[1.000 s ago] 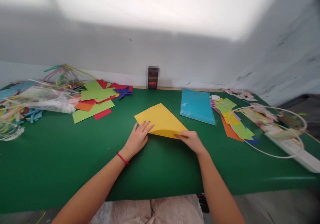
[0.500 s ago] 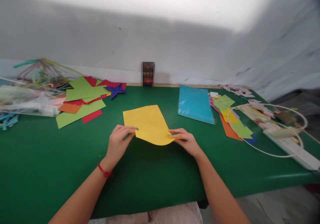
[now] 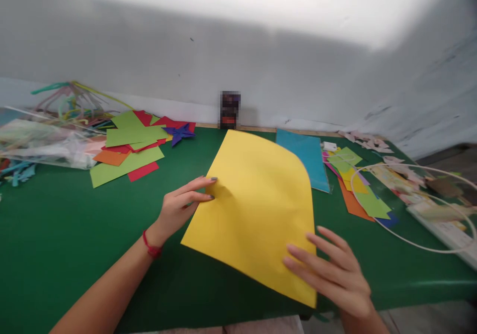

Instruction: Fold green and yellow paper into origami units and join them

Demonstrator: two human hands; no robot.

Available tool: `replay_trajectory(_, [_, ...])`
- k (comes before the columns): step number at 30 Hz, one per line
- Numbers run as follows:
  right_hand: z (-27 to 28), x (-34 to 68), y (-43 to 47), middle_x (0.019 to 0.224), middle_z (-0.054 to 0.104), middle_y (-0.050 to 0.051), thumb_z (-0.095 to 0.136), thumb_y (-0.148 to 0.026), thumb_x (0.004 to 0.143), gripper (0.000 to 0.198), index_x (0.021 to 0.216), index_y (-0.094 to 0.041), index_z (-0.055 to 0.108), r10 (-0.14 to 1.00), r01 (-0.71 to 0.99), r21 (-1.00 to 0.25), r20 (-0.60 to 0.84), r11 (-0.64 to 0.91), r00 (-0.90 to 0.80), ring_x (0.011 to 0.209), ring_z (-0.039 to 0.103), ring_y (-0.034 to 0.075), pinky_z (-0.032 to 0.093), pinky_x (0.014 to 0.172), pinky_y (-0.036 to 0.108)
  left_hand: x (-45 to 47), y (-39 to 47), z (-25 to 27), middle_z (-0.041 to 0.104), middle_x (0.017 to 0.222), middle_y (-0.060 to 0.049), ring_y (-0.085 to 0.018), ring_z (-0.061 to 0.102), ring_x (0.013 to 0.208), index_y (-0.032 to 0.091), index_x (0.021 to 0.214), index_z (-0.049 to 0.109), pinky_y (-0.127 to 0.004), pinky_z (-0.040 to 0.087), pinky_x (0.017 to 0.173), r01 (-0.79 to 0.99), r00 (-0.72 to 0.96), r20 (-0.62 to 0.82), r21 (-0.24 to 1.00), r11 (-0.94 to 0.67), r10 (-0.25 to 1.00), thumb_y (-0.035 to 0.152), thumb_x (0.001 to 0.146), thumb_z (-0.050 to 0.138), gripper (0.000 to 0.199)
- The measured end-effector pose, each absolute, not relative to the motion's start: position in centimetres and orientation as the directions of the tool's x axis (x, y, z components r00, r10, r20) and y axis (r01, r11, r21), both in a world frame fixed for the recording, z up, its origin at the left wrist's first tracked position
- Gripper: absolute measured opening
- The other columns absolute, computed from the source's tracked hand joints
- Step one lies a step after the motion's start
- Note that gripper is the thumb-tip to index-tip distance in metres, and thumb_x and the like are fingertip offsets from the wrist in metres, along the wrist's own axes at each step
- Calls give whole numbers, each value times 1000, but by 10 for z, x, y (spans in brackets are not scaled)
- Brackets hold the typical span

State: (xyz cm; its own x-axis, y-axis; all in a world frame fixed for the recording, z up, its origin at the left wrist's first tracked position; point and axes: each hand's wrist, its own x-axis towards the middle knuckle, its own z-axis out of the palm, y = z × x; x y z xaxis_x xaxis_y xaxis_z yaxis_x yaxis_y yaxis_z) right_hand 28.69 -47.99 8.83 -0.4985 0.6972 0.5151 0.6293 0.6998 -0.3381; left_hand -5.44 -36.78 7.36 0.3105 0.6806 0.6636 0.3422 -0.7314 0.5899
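Note:
A sheet of yellow paper [image 3: 257, 200] is raised above the green table, tilted and bowed, with its upper right corner curling back. My left hand [image 3: 181, 202] pinches its left edge, two fingers on the front face and the thumb hidden behind. At the lower right edge, my right hand [image 3: 335, 269] has its fingers stretched and spread across the front of the sheet, somewhat blurred. Its thumb cannot be made out. A red string bracelet [image 3: 152, 244] circles my left wrist.
Coloured paper pieces [image 3: 128, 167] and a purple paper star [image 3: 179, 133] lie at the left beside a plastic bag [image 3: 52, 147]. Behind the sheet is a blue pack [image 3: 298, 147]. More paper scraps [image 3: 372, 197], a white cable [image 3: 391, 239] and a power strip [image 3: 439, 229] occupy the right.
The yellow paper has come up and nearer, turned and tilted towards me. My right hand has moved down and right, its pinch loosened into spread fingers. My left hand still pinches the paper.

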Motion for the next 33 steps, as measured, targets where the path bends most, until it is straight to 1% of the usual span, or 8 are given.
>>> replay_trajectory(4, [64,274,-458,114,64,-1,52,-11,85,45,125,-33,51,614,562,-248,370,789,-697,118,50,23,36,105,50,-65,-349,43,61,120,-4,-18,52,117,22,88,66,-44,39,103,448,590,405,556,-701,698,17,88,46,20])
replay_trajectory(8, [33,266,-442,107,68,2,46,-8,87,39,119,-28,56,640,559,-312,335,768,-692,114,54,22,38,102,52,-69,-347,26,46,136,-4,-20,40,127,24,101,64,-52,29,106,664,558,251,437,-607,791,8,86,39,34])
replay_trajectory(14, [27,253,-441,94,72,4,47,-10,87,30,109,-25,61,698,606,-345,370,716,-613,100,63,20,42,100,48,-56,-382,42,52,130,-5,-17,47,121,24,126,47,-41,39,102,673,419,221,576,-465,881,17,91,34,38])
replay_trajectory(17, [33,247,-438,92,72,3,48,-11,87,26,105,-24,62,729,595,-421,374,684,-573,88,67,16,43,98,44,-50,-398,46,53,129,-6,-20,48,119,25,131,41,-40,40,101,606,597,138,568,-557,790,34,87,49,46])
replay_trajectory(21, [36,240,-431,85,72,-1,51,-14,86,22,100,-25,63,760,534,-551,366,642,-537,74,68,13,47,95,39,-47,-402,39,58,124,-3,-19,51,116,26,116,54,-40,36,104,529,732,132,509,-679,669,32,87,50,30])
replay_trajectory(25, [31,240,-424,82,72,0,55,-23,85,14,92,-25,66,839,575,-614,338,540,-426,82,68,18,53,83,33,-45,-397,33,67,107,-1,-14,59,103,23,98,61,-32,42,97,520,690,163,566,-639,705,24,93,39,23])
replay_trajectory(28, [27,243,-420,79,70,3,53,-32,85,14,85,-23,65,911,623,-666,269,410,-313,74,67,20,55,65,28,-43,-396,34,68,100,-2,-14,61,97,23,98,60,-31,46,90,555,613,154,614,-561,775,27,93,39,22])
replay_trajectory(33, [29,247,-407,62,60,1,46,-41,87,28,70,-21,57,962,666,-704,97,247,-254,56,57,16,46,51,25,-37,-389,31,62,115,-4,-17,53,113,22,109,55,-40,33,105,533,625,197,600,-597,755,34,86,52,26])
